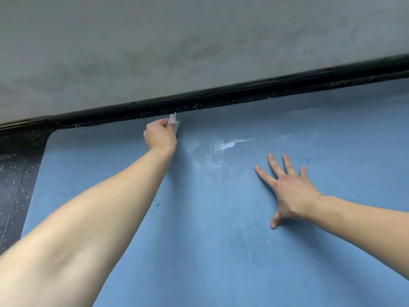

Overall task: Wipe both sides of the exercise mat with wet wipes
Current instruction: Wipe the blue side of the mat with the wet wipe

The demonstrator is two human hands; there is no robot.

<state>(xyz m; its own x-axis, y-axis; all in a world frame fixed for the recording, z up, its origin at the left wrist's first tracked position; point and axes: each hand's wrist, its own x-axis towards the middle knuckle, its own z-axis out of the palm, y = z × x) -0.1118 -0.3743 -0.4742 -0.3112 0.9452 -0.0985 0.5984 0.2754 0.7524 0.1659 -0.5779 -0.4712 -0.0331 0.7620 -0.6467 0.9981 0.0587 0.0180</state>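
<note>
Left hand: the left hand is curled round a wet wipe, a white corner sticking out above the knuckles; it is stretched out to the far edge of the mat, I'd say so the wipe can be dragged along that edge.
Right hand: the right hand lies flat, fingers straight and spread, thumb tucked toward me, holding nothing; it presses on the mat, likely to take the person's weight while leaning and to keep the mat from creeping.
Mat: the blue mat lies unrolled on the floor and fills most of what I see; its far long edge runs just beside the wall's base; a rounded corner shows at far left.
Surface: a pale wet sheen streaks the mat between the two hands; the nearer part looks dull and dry; only one side faces up, so the other side seems not yet done.
Room: dark speckled floor at left; a black strip at the foot of a grey wall.
</note>
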